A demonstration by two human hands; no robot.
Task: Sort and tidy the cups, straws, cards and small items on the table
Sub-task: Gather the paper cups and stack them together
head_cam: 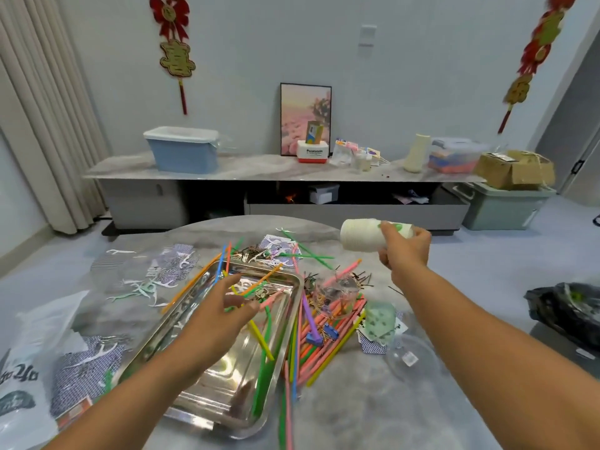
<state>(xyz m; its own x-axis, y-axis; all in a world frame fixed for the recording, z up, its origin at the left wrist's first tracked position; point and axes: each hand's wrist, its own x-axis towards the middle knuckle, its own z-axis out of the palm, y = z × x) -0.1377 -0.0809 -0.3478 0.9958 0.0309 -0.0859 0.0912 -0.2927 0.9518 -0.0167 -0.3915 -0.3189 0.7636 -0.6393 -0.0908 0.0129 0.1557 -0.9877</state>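
While your right hand (406, 246) is raised above the far right edge of the round grey marbled desk (350, 414), its fingers are curled round a stack of white paper cups with green print (373, 234), held on its side with the closed base pointing left. Your left hand (227, 306) is over the shiny rectangular steel tray (207, 381), fingers loosely spread; whether the fingertips pinch anything cannot be told through the blur. Several long coloured plastic straws (263, 349) lie in the tray, green, yellow and orange among them. A larger heap of pink, yellow and green straws (324, 349) lies on the desk just right of the tray. A pale green translucent plastic cup (380, 323) lies tilted beside that heap. Blue-backed playing cards (74, 375) are scattered at the near left, with white floss picks (136, 287) beyond them. A clear round plastic lid (410, 357) rests near the right edge.
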